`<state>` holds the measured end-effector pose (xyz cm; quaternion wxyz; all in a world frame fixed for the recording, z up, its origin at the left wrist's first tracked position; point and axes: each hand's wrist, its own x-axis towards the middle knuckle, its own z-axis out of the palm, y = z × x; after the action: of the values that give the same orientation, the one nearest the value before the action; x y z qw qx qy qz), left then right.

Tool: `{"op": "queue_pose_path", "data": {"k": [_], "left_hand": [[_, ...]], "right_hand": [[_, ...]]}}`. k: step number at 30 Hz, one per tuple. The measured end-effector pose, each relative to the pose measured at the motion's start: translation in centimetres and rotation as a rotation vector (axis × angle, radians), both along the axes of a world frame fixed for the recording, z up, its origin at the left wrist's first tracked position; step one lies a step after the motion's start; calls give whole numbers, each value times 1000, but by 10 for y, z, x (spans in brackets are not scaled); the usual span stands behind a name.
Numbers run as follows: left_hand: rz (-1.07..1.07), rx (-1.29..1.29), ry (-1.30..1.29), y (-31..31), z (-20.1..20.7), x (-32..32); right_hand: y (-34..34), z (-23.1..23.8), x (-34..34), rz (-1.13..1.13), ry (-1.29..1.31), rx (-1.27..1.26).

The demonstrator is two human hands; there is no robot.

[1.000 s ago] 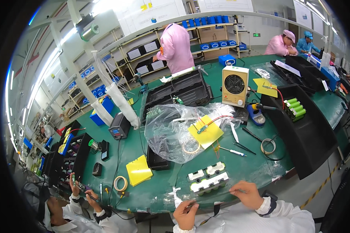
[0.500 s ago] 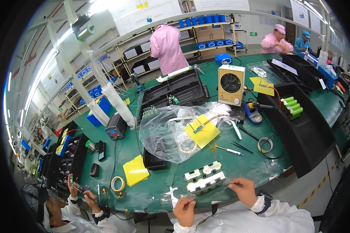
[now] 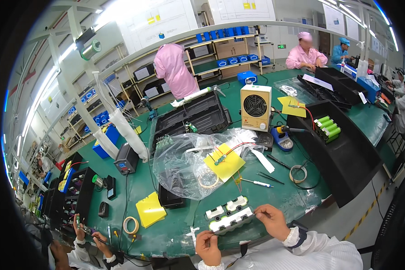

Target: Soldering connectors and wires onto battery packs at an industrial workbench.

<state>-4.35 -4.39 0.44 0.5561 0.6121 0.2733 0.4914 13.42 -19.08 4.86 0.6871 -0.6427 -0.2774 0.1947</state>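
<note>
Your battery pack (image 3: 231,219) is sitting on the green bench (image 3: 297,200) right in front of you, white strips facing up, running at a slant between your hands. Your left hand (image 3: 208,249) is at its near left corner, thumb and index nearly together. Your right hand (image 3: 274,222) is at the other end, with the thumb and index also close together in a pinch. Can't tell if there's something thin in either pinch, or whether those fingertips actually touch the pack.

Just past the pack you've got a white pen (image 3: 256,183) and some dark tweezers (image 3: 272,178), plus a yellow sheet (image 3: 231,167) with a little green circuit board (image 3: 220,159) on it, lying over a clear plastic bag (image 3: 171,168). Off to the left there's a stack of yellow sheets (image 3: 150,210) with a tape roll (image 3: 125,224) next to it. Over on the right, green cells (image 3: 328,128) sit in a big black tray (image 3: 346,157).
</note>
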Motion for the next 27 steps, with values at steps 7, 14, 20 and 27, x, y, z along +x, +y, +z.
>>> {"op": "queue_pose_path", "data": {"k": [7,14,20,27], "left_hand": [[-4,-14,14,2,13,-1],[-31,5,15,3,19,0],[-17,40,28,3,20,1],[-27,47,9,5,23,2]], "right_hand": [[2,4,4,30,-59,12],[1,6,5,63,6,64],[1,8,7,57,-30,59],[0,14,7,81,1,66]]}}
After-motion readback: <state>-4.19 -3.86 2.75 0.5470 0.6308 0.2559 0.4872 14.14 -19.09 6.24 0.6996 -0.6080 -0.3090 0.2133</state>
